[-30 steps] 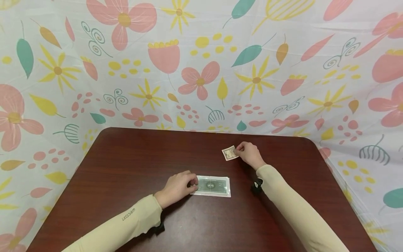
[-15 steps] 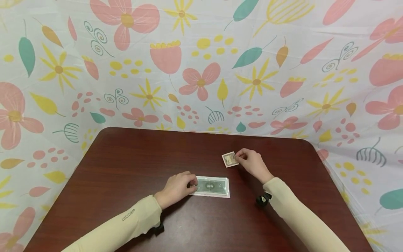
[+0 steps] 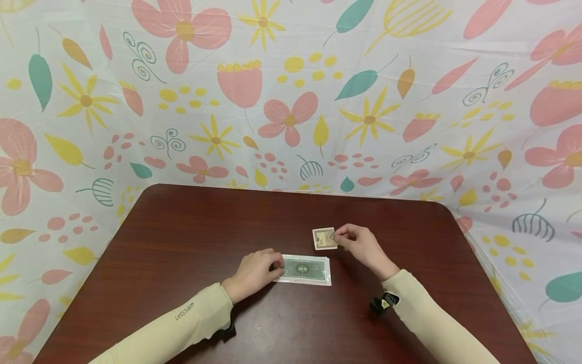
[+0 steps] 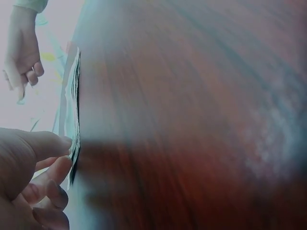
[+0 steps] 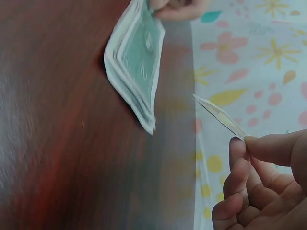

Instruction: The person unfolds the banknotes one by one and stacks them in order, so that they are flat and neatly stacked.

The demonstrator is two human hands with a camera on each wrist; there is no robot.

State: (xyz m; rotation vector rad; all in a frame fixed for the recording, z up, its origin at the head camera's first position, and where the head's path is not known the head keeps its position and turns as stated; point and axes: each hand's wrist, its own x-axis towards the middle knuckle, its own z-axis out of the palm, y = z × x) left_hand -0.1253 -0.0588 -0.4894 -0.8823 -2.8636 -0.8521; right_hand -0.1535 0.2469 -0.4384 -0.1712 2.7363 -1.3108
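Observation:
My left hand (image 3: 255,270) pinches the left end of a stack of green banknotes (image 3: 305,269) between thumb and fingers. The top note shows the figure 2. Seen edge-on in the left wrist view, the stack (image 4: 75,91) has several layers. In my right hand (image 3: 365,247) a small, squarish tan banknote (image 3: 324,238) with a pale border is pinched by its right edge. It hangs just beyond the stack in the head view. From the right wrist, this small note (image 5: 218,115) appears tilted and apart from the green stack (image 5: 136,62).
Both hands work over a dark red-brown wooden table (image 3: 195,222). A white cloth (image 3: 291,111) printed with flowers and leaves hangs behind the table's far edge and along its sides. Black wrist devices (image 3: 384,302) sit under the cream sleeves (image 3: 436,318).
My right hand has come nearer to me with the small banknote, which is now closer to the stack and turned straighter. The left hand stays in place on the stack.

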